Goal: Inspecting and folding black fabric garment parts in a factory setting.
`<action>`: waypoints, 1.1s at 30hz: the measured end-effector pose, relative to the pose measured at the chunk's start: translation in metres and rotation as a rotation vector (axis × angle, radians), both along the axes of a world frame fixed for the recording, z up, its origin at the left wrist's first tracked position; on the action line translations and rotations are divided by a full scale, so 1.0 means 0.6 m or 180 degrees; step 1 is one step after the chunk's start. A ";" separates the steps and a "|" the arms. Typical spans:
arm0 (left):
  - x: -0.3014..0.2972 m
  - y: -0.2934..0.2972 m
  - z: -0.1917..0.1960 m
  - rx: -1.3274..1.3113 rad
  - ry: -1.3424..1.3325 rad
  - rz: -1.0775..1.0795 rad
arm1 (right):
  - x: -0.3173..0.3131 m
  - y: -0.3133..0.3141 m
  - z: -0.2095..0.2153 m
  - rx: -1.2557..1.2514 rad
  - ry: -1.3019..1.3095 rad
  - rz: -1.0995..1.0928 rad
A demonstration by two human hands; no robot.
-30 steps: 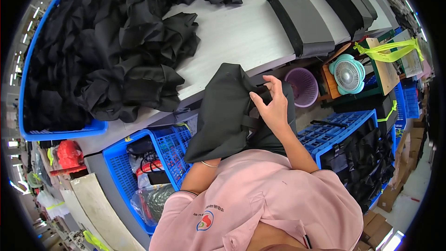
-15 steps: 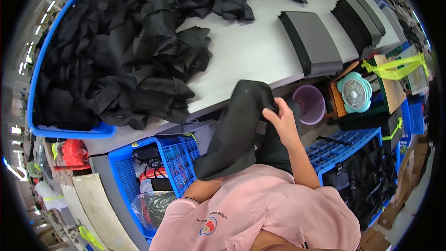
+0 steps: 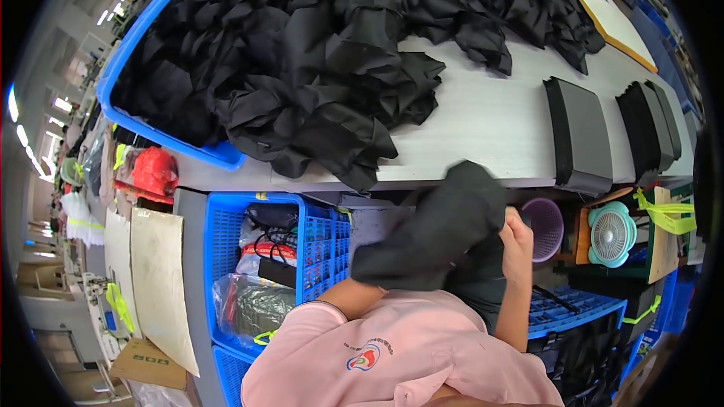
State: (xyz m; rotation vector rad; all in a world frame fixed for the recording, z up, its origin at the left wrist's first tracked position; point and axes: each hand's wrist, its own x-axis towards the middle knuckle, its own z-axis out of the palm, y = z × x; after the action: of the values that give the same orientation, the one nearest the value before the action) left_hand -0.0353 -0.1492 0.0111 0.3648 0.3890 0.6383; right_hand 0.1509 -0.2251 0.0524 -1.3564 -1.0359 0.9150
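Observation:
A black fabric piece (image 3: 445,237), shaped somewhat like a pouch, hangs blurred by motion in front of my chest. My left forearm runs into its lower left end, and the cloth covers my left hand, so its fingers are hidden. At the cloth's right edge my right hand (image 3: 517,237) is closed, fingers bent together on the fabric. Beyond both hands, a large heap of similar black fabric pieces (image 3: 317,53) spreads over the white table (image 3: 483,132) and into a blue crate (image 3: 170,138).
Stacks of flat grey-and-black pieces (image 3: 588,136) stand at the table's right. Below them are a purple bin (image 3: 544,230) and a turquoise fan (image 3: 612,234). Blue baskets flank me: the left basket (image 3: 324,256) holds bagged items, the right basket (image 3: 577,310) black goods.
My view has shifted left, so the table and bins sit further right. The black piece has swung and blurred; my right hand has changed from an extended thumb to a closed grip.

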 end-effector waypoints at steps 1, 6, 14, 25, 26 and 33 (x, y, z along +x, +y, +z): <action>-0.003 0.010 0.000 0.0041 -0.0009 0.0042 | 0.001 -0.009 0.009 0.0030 0.0533 0.0277; -0.055 0.048 0.003 0.0046 0.0047 0.0266 | 0.007 -0.006 0.033 -0.0059 0.0967 0.0410; -0.025 0.042 0.007 0.0008 0.0104 0.0241 | 0.029 0.139 0.078 0.0313 -0.0121 -0.0691; 0.001 0.083 0.008 0.0060 0.0315 0.0249 | 0.000 0.079 0.052 0.0789 -0.1829 -0.1232; 0.005 0.080 0.011 0.0062 0.0323 0.0247 | 0.001 0.080 0.052 0.0748 -0.1861 -0.1222; 0.023 0.104 0.011 0.0021 0.0453 0.0371 | 0.051 0.092 0.055 0.0428 -0.0590 -0.0079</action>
State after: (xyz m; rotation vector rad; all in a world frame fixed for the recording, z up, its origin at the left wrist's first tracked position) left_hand -0.0218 -0.0871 0.0179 0.3971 0.5470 0.7296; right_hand 0.1815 -0.1701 0.0857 -1.3562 -1.1973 0.6978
